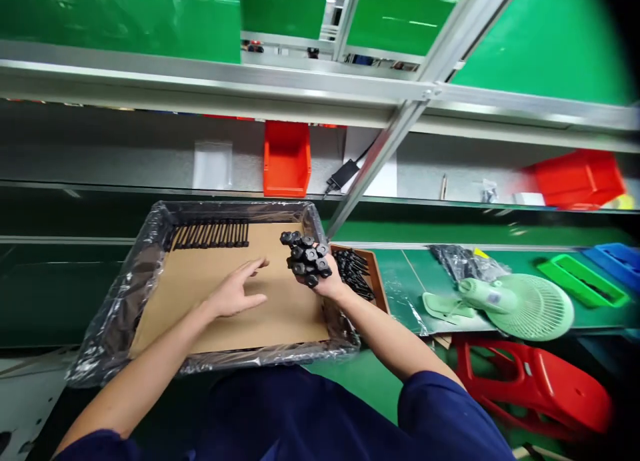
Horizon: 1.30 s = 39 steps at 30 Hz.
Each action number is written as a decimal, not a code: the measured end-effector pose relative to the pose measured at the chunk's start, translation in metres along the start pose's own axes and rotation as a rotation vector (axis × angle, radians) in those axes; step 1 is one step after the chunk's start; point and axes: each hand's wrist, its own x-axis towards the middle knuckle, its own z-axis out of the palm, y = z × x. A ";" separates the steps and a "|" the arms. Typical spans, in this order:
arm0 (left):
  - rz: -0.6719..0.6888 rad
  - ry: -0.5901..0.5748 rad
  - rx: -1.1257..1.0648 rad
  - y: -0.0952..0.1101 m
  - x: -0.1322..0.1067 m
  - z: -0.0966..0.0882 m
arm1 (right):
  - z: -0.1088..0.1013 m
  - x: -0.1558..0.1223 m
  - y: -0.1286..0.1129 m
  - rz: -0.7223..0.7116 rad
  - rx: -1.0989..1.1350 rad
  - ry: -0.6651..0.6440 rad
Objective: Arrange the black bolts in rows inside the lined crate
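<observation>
My right hand (327,277) is closed around a bundle of black rods with knobbed ends (307,257), their ends turned up toward me. It is held over the right side of a plastic-lined box (100,314). My left hand (240,291) is empty, thumb and fingers apart, above the brown cardboard sheet (200,321) inside that box. Along the sheet's far left edge lies a row of similar black rods (213,234), side by side. Beyond my right wrist, a brown tray (381,291) holds a heap of more black rods (355,271).
A pale green fan (530,307) lies on the bench to the right, near green (583,281) and blue (617,264) bins. Below stands a red stool (560,387). The shelf carries a red bin (287,161) and a black adapter (344,174). A metal post (380,154) slants down behind the box.
</observation>
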 end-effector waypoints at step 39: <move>-0.397 0.537 -0.737 -0.077 -0.034 -0.076 | 0.190 0.061 0.036 0.261 0.208 -0.213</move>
